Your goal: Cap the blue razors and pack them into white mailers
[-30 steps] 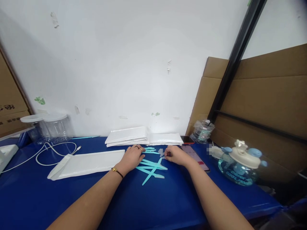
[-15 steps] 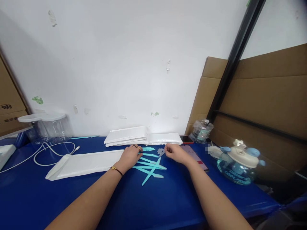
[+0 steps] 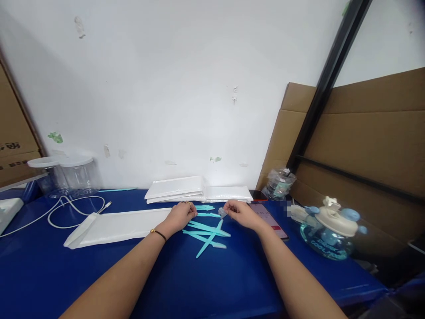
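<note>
Several teal eyebrow razors [image 3: 209,229] lie crossed over one another on the blue tabletop. My left hand [image 3: 181,215] is closed, its fingertips pinching the handle end of one teal razor [image 3: 208,215] that points right. Between the fingers of my right hand [image 3: 241,213] is a small translucent plastic piece [image 3: 222,212], close to that razor's tip; whether the two touch I cannot tell. A few more razors [image 3: 204,207] lie together just behind. Under my left wrist is the end of a long white padded envelope [image 3: 116,228].
Stacked white envelopes [image 3: 175,188] lie by the wall. A phone [image 3: 268,219] and a clear drinking bottle [image 3: 328,235] stand to the right. On the left are lidded clear jars [image 3: 78,177] and a white cable [image 3: 55,217]. Cardboard [image 3: 372,133] leans at right.
My right hand has shifted slightly left with the translucent piece, closer to the razor's tip. My left hand now pinches that razor's end. The view has moved a little.
</note>
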`<state>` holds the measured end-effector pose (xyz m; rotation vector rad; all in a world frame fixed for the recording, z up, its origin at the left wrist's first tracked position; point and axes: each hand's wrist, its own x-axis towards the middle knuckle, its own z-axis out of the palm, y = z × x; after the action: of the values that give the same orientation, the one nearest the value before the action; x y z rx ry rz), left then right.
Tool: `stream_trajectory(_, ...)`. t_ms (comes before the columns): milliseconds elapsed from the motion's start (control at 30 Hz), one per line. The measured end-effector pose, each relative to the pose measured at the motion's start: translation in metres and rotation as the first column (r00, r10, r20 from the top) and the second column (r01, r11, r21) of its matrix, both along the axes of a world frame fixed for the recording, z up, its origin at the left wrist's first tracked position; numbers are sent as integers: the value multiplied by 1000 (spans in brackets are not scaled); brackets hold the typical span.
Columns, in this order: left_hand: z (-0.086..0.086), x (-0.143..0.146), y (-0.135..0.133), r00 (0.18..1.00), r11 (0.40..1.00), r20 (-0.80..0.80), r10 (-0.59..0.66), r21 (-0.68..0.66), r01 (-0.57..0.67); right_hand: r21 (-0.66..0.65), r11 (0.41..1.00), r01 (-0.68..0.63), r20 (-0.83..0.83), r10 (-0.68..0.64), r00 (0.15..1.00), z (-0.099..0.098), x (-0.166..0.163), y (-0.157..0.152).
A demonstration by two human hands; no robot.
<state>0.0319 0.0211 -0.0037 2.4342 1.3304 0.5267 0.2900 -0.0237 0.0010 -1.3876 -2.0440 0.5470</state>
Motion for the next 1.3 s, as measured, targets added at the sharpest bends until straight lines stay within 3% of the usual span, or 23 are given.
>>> stream_trajectory(367,0,0,0,999,1000,43,12,-14,-11,-17,1000,-10,3,10,1000,-1,0,0)
stream_trajectory(700,3,8,-8,998,995,46,-51,-80,55,-158,984,-84,-126,65,990,3,-8,-4)
stream_trajectory(767,5,9,-16,996,994,25,-89,-55,90,-132,989,-65,-115,50,992,6,-1,-3)
stream_trajectory(900,7,15,-36,972,975,-88,-220,-28,218,-12,996,93,-73,-94,993,6,18,2)
stream_trajectory(1100,7,21,-47,958,971,-161,-237,-20,237,-182,983,-21,-15,19,1000,4,22,-1)
stream_trajectory(1300,7,19,-38,962,969,-119,-246,-59,241,-136,990,48,113,-32,993,4,14,-3)
